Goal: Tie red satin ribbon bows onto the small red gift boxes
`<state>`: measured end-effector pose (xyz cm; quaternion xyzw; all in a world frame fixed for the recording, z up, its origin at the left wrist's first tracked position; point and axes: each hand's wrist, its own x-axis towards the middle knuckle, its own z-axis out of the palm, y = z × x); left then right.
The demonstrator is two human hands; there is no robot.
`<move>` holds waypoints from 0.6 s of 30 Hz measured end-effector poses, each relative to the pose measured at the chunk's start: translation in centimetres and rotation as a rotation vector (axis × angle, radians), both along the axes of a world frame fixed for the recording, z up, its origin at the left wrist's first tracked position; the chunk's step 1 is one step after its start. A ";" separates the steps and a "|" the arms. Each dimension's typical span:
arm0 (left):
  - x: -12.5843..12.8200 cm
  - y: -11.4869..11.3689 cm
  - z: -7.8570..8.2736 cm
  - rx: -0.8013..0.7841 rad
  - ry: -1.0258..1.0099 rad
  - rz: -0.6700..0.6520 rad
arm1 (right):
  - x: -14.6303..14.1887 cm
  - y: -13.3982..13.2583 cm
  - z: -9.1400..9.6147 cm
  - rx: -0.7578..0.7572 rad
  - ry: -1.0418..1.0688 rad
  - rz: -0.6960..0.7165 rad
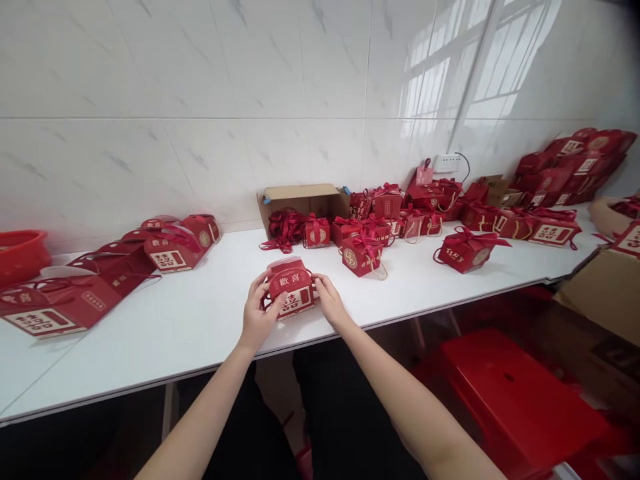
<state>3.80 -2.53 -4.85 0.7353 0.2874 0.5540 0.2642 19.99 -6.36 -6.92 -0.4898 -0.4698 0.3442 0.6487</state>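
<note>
A small red gift box (291, 283) with gold and white lettering stands on the white table in front of me, its top flaps partly raised. My left hand (259, 308) grips its left side, with the thumb across the front panel. On the opposite side, the fingers of my right hand (329, 301) press against the box near its cord handle. Just behind it lies an open cardboard carton (305, 192) with a heap of dark red ribbons (286, 227) at its mouth. A ribbon-tied red box (361, 257) sits to the right of my hands.
Several untied red boxes (173, 247) line the left of the table, near an orange-red basin (23, 257). Tied boxes (465, 252) and a tall pile (575, 167) extend rightward along the wall. Below the table's front edge is a red plastic stool (520, 393).
</note>
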 end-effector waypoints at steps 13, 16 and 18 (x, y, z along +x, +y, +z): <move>-0.9 -0.4 -0.9 -0.014 -0.052 0.016 | 0.7 1.4 -1.8 -0.111 -0.022 0.011; -0.8 -0.4 -1.0 0.021 -0.023 0.026 | 0.7 1.5 -1.8 -0.114 -0.021 0.006; -0.7 -0.4 -1.1 0.026 -0.021 0.024 | 0.6 1.4 -1.8 -0.112 -0.029 0.016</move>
